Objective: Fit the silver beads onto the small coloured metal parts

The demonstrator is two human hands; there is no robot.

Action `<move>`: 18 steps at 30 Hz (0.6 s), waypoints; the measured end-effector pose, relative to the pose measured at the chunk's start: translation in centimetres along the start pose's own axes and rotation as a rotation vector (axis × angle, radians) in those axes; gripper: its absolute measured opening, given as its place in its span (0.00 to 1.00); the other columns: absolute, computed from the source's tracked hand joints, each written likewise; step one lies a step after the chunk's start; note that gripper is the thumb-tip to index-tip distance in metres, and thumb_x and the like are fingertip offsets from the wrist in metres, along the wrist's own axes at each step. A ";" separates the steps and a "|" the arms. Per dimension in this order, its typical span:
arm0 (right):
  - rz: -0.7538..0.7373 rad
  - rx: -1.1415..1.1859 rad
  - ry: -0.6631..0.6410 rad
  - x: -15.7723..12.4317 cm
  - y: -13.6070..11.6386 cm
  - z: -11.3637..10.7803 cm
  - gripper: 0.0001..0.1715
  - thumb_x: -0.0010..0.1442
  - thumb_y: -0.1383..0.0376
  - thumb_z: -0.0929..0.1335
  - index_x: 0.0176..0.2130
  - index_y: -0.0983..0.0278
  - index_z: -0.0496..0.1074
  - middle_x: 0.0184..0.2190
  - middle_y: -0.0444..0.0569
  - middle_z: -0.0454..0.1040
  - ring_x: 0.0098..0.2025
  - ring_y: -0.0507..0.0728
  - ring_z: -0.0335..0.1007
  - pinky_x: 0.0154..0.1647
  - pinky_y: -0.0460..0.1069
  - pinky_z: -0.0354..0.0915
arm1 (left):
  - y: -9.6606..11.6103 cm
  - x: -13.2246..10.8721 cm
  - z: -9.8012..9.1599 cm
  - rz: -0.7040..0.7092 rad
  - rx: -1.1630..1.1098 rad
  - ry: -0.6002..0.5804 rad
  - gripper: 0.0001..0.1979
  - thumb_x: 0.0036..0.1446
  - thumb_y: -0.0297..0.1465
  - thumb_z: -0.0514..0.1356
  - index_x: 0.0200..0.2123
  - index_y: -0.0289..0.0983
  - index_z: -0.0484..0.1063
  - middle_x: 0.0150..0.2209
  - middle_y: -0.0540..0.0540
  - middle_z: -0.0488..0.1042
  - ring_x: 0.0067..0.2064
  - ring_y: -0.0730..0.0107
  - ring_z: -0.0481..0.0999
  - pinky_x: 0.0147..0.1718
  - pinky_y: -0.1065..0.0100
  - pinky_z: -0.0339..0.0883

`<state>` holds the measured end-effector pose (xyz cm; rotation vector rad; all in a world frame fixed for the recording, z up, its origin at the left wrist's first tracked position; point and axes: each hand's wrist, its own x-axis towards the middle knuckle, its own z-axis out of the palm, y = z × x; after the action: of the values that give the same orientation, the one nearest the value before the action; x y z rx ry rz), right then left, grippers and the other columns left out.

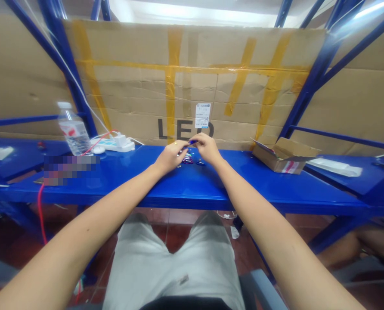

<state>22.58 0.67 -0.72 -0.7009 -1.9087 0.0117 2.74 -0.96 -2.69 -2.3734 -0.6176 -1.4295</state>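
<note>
Grey pants [169, 275] are closest, nr the blue tabletop [185, 189]. L to R: red cord [41, 211] hangs off the edge, bottle [75, 135] stands up, white plug strip [124, 146] is next. Then L hand [171, 156] & R hand [206, 148], close tog., fingertips pinching a small blue bit [192, 142] btwn them. Little shiny bits [188, 160] lie just below, on the tabletop. Far R, a brown box [277, 158] sits w/ flaps up.

I sit at a blue table [259, 187] facing a tall cardboard wall [130, 97] that is crossed with yellow tape [170, 90] and printed "LED", with slanting blue posts [308, 90] on both sides, dark red floor tiles [175, 230] below and bright white light [195, 10] above the cardboard's top edge.
</note>
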 end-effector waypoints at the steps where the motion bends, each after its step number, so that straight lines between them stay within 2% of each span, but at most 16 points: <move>1: 0.004 -0.002 -0.001 0.0 0.0 0.0 0.16 0.57 0.75 0.65 0.37 0.62 0.80 0.39 0.50 0.78 0.43 0.58 0.74 0.50 0.53 0.68 | 0.0 0.0 0.0 -0.006 -0.003 0.004 0.09 0.63 0.24 0.59 0.47 0.34 0.73 0.44 0.41 0.80 0.43 0.66 0.80 0.45 0.66 0.72; 9: 0.032 -0.015 -0.092 -0.1 0.4 0.3 0.21 0.54 0.79 0.65 0.38 0.62 0.82 0.40 0.50 0.79 0.45 0.58 0.75 0.52 0.53 0.68 | -0.1 -0.1 -0.1 -0.080 -0.036 -0.029 0.06 0.64 0.26 0.60 0.44 0.36 0.72 0.39 0.45 0.80 0.39 0.68 0.79 0.42 0.68 0.72; 14: 0.073 0.039 -0.089 -0.1 0.5 0.5 0.17 0.54 0.76 0.67 0.38 0.62 0.82 0.39 0.49 0.79 0.44 0.58 0.75 0.52 0.54 0.68 | -0.1 0.2 -0.1 -0.006 -0.005 0.033 0.04 0.63 0.25 0.60 0.41 0.36 0.70 0.39 0.44 0.75 0.41 0.67 0.76 0.43 0.66 0.71; 18: 0.097 0.074 -0.058 0.0 0.7 0.6 0.15 0.54 0.74 0.68 0.37 0.61 0.82 0.38 0.49 0.79 0.44 0.59 0.75 0.50 0.54 0.69 | 0.0 0.3 -0.1 0.060 -0.008 0.090 0.08 0.62 0.24 0.60 0.45 0.35 0.70 0.43 0.42 0.70 0.43 0.66 0.74 0.43 0.64 0.72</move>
<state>22.41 1.39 -1.22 -0.7493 -1.9173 0.1642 2.78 -0.91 -2.43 -2.2994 -0.5141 -1.5060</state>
